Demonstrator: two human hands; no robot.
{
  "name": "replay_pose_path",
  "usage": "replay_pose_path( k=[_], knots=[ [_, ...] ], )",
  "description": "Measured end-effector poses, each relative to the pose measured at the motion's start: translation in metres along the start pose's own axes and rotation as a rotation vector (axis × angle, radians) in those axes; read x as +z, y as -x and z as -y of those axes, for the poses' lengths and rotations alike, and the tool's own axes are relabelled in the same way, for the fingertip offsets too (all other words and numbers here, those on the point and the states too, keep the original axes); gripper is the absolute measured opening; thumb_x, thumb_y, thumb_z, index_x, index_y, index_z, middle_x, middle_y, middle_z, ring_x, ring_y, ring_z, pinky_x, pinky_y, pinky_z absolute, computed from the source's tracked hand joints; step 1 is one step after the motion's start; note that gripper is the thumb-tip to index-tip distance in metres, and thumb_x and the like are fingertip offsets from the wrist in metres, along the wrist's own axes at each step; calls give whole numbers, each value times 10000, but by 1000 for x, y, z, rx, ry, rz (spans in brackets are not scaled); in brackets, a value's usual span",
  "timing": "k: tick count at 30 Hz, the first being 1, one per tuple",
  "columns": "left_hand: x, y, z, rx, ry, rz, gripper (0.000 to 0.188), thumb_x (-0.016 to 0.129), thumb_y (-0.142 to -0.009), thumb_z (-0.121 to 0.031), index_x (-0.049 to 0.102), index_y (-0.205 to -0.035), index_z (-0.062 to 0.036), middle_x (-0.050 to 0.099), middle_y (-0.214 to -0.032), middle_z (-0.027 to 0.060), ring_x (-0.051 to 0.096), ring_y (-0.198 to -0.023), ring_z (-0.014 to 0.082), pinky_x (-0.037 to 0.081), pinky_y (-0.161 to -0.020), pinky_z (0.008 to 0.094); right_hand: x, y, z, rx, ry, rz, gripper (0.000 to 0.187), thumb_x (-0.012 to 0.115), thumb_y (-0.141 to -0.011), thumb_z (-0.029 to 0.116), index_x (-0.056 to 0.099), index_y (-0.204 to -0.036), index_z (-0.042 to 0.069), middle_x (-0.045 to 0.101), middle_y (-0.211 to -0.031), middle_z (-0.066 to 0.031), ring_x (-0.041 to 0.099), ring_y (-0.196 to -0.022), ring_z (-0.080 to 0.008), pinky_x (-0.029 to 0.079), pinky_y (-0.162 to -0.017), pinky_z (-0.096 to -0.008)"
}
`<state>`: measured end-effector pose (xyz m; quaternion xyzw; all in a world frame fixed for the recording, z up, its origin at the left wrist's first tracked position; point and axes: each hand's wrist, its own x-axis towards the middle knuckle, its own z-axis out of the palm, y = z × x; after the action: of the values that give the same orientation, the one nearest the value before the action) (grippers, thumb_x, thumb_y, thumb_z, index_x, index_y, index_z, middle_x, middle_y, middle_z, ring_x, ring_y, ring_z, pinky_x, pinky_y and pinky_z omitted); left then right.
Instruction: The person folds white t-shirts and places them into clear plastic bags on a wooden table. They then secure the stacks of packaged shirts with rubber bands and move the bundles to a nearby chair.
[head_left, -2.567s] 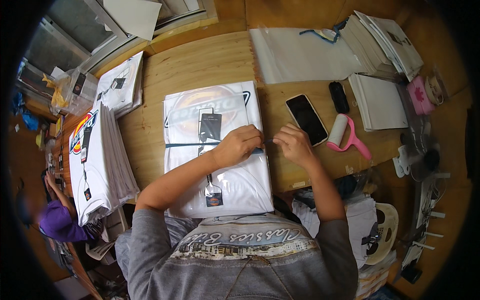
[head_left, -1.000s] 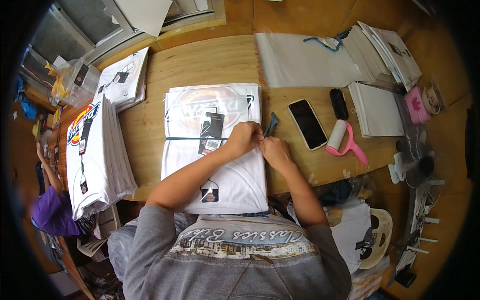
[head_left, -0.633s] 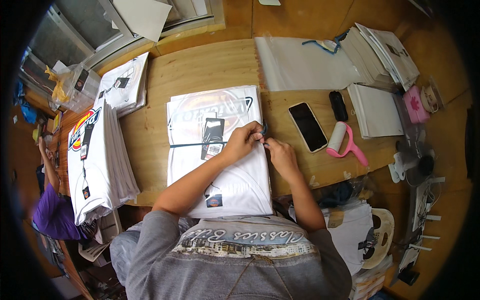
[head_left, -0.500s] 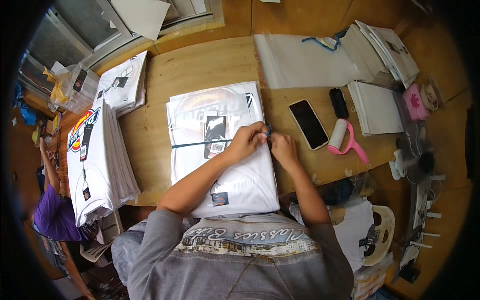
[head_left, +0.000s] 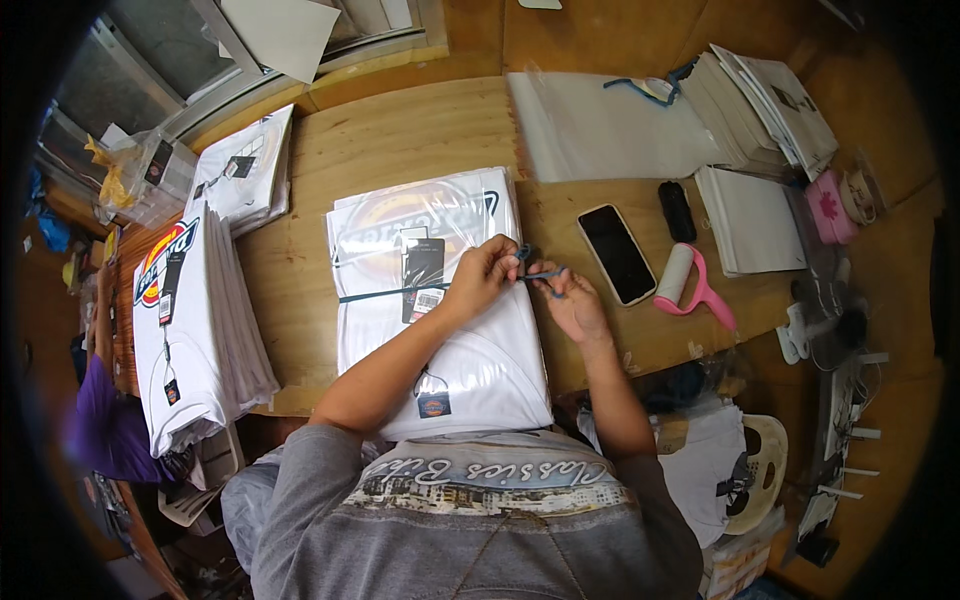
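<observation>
White shirt bundle: in clear plastic, the bundle [head_left: 470,385] lies flat on the wooden worktop [head_left: 400,120], directly before the person, its near edge at their chest.
Long axis: runs away from the body, the far end leaning slightly left; the printed emblem [head_left: 385,225] is at the far end, the small dark label [head_left: 436,404] at the near end.
Blue strip: the strip [head_left: 372,295] crosses the bundle's width, its right part reaching the hands.
Left hand: the hand [head_left: 485,272] lies over the bundle's right edge, thumb and fingers pinched together on the strip.
Right hand: just beyond that edge, the hand [head_left: 575,305] has its fingers curled partway, the strip held across them.
Counts, centre: one bundle, one black hang tag [head_left: 424,258]; how many shirts, I cannot tell.
Counts, right: one phone [head_left: 616,255], one pink-handled roller [head_left: 705,295], one black case [head_left: 676,210].
Counts, left: one tall shirt stack [head_left: 190,350], one smaller wrapped pile [head_left: 255,165] behind it.
</observation>
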<state>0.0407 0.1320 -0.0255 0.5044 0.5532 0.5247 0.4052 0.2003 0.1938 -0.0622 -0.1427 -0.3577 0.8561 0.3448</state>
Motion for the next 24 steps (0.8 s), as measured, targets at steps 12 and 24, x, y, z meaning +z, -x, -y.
replay_pose_path(
  k=[12,24],
  knots=[
    [8,16,-15,182,-285,-84,79,423,-771,89,469,-769,25,494,-616,67,478,-601,119,390,-594,220,-4,-51,-12,109,-308,-361,321,386,-866,326,403,-619,121,264,-464,60,217,-375,-65,224,-386,-214],
    [7,3,-16,10,-416,-51,92,580,-730,-19,501,-768,8,579,-587,68,533,-539,101,413,-521,226,28,-16,85,-9,369,-82,319,434,-858,276,459,-635,49,459,-570,-28,477,-543,-160,462,-678,-368]
  ],
)
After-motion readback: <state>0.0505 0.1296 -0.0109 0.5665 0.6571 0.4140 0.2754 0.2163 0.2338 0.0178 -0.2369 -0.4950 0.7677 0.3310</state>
